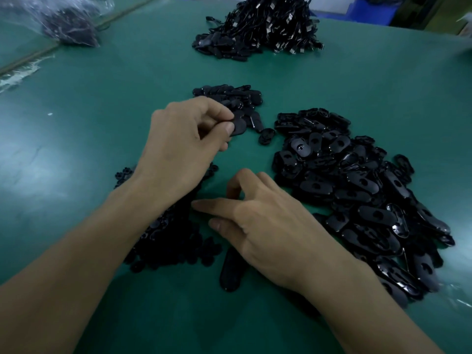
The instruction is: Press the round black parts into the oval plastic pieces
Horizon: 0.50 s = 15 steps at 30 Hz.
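The left hand (186, 134) pinches an oval piece (238, 125) between thumb and fingers, at the edge of a small pile (237, 98). The right hand (265, 226) hovers with fingers spread and empty, beside the round parts (171, 241); another oval (229, 273) lies under it on the green table (102, 98).

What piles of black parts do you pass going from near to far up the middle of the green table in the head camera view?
Pile of small round black parts under the left forearm → small pile of oval pieces by the left hand → heap of black cables with metal plugs at the far edge.
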Each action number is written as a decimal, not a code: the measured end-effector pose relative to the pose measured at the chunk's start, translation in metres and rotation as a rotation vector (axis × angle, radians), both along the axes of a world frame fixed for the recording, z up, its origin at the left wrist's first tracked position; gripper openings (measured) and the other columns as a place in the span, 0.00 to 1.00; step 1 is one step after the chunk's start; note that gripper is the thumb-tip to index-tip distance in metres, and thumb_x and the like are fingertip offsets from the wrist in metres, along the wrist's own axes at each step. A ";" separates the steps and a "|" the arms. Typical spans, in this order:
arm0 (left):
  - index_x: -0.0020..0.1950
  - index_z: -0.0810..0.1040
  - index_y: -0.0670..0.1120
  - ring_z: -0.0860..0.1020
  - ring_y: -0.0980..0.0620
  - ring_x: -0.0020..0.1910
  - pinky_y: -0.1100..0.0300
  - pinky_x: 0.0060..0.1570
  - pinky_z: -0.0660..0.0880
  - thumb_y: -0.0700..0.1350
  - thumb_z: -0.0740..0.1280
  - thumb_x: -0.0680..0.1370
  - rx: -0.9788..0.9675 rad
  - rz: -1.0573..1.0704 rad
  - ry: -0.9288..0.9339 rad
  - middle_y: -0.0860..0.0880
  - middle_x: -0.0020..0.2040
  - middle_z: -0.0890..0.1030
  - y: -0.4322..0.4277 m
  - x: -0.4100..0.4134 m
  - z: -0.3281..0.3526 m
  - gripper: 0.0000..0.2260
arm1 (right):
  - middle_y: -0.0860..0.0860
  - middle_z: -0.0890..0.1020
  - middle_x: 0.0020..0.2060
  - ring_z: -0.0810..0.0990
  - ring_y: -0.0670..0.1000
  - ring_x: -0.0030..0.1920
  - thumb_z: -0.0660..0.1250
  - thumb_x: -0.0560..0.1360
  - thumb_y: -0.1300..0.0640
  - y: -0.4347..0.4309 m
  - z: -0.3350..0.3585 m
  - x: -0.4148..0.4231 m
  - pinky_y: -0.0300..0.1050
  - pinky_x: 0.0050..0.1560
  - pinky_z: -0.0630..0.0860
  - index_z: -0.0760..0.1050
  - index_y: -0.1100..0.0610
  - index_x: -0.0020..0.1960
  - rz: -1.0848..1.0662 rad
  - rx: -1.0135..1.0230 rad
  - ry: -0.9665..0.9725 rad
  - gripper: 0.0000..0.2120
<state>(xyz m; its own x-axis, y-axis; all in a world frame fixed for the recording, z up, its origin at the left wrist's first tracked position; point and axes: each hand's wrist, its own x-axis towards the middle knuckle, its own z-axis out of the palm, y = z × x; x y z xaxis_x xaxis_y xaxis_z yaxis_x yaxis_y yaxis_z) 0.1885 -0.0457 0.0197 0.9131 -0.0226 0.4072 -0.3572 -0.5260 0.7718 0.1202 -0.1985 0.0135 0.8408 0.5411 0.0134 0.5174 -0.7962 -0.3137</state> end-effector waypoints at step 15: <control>0.45 0.85 0.50 0.84 0.52 0.36 0.65 0.38 0.79 0.36 0.72 0.75 -0.441 -0.188 0.242 0.48 0.35 0.85 -0.007 -0.002 -0.001 0.09 | 0.47 0.78 0.44 0.77 0.50 0.46 0.62 0.82 0.56 -0.021 -0.009 0.003 0.52 0.48 0.76 0.79 0.52 0.51 -0.263 0.332 -0.121 0.07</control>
<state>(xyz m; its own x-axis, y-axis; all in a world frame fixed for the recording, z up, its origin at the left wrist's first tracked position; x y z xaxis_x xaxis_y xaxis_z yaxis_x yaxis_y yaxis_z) 0.1860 -0.0528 0.0185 0.9788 -0.0691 0.1929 -0.1980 -0.0774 0.9771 0.1236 -0.2194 0.0042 0.9310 0.2584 0.2576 0.3593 -0.7720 -0.5242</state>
